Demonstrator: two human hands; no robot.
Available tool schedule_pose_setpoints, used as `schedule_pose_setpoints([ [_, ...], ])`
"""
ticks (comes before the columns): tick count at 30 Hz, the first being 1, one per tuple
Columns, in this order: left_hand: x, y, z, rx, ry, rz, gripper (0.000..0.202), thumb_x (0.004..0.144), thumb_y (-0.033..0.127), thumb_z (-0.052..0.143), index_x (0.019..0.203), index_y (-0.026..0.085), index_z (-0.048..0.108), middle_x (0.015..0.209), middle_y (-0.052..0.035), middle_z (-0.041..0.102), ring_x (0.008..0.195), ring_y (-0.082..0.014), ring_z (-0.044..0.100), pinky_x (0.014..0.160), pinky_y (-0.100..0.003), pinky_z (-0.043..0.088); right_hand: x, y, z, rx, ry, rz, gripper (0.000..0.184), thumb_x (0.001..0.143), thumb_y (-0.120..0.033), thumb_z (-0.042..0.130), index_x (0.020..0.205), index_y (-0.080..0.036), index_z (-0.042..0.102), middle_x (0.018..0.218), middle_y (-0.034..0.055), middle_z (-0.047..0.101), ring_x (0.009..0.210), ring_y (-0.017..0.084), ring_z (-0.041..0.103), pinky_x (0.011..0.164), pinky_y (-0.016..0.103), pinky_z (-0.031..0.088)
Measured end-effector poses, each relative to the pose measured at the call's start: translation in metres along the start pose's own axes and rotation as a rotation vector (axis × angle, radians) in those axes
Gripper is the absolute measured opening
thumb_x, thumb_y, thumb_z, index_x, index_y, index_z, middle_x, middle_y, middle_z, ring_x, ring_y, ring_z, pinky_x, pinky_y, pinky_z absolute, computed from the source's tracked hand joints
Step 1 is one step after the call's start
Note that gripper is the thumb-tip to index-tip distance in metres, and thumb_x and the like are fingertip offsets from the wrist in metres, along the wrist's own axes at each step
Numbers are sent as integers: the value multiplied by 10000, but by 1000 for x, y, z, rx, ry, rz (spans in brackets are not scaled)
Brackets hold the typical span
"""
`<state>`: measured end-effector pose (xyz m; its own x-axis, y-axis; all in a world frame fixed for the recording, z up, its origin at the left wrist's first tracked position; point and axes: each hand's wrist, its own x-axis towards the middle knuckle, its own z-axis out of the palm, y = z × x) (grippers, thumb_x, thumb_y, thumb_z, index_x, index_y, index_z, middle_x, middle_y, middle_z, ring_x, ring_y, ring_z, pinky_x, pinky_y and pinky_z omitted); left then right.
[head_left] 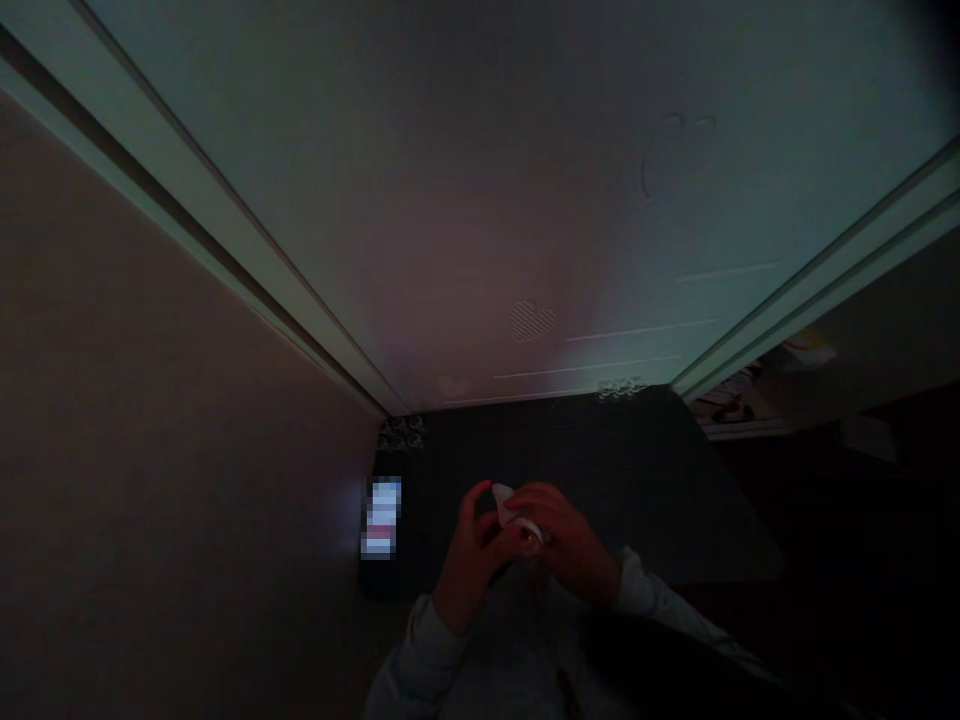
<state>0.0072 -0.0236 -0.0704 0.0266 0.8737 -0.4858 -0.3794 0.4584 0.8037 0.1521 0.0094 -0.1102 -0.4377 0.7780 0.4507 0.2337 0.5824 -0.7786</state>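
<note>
In dim light, my left hand (480, 550) and my right hand (562, 530) meet over the near part of a dark table. Between them is a small whitish piece (504, 502) with a pointed, thin, paper-like end. Close below it, a small round clear cup-like thing (531, 540) with a pale rim and a reddish glint sits among my fingers. Fingers of both hands are closed about these small pieces. Whether the two pieces are joined, I cannot tell. My right fingers cover part of the whitish piece.
A lit, blurred-out screen (381, 517) lies at the table's left edge. Small clear round things stand in clusters at the back left (401, 432) and back right (621, 389). Behind the dark tabletop (660, 480) rises a pale panel (450, 200) with heart shapes.
</note>
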Motion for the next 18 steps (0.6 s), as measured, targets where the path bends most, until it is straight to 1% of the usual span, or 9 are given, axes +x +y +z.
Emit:
schedule_pose_setpoints([
  [3,2,1,2,-20,36,-23,715,591,324,765,1195,186,408,838,-60,711,799,-231,665,692,-313,477,-1,-2,-2,-34,-19,-2,247,855,-235,503,1084,-266,593,1018,76,684,961,239,595,815,417,465],
  [6,6,2,2,-29,61,-20,651,572,357,772,1126,180,478,832,-66,708,775,-231,667,677,-310,484,0,-5,-3,-31,-19,-42,302,880,-204,448,1156,-276,549,1066,66,674,1001,232,587,835,407,459],
  [8,7,2,2,-26,75,-11,626,554,368,777,1087,175,513,787,-54,702,736,-227,666,669,-313,487,0,-7,-4,-43,-8,-69,328,890,-195,422,1196,-266,514,1100,71,659,1040,229,572,870,411,446],
  [11,8,2,1,2,87,17,550,588,368,757,1055,171,544,797,-54,698,748,-228,664,679,-313,489,-1,-7,-4,-76,0,-95,329,898,-220,405,1216,-234,491,1112,91,644,1059,231,561,890,415,446],
  [14,8,-1,0,22,54,47,525,649,369,725,1091,166,527,819,-58,699,777,-223,662,683,-303,488,-1,-8,-6,-116,9,-87,328,908,-239,392,1221,-214,485,1110,105,639,1052,232,561,860,401,468],
  [18,10,-5,0,-19,38,10,627,659,400,725,1164,162,439,789,-39,698,743,-204,659,657,-290,482,-2,-9,-8,-132,11,-93,323,912,-262,394,1222,-215,471,1056,100,660,978,223,593,810,374,489],
])
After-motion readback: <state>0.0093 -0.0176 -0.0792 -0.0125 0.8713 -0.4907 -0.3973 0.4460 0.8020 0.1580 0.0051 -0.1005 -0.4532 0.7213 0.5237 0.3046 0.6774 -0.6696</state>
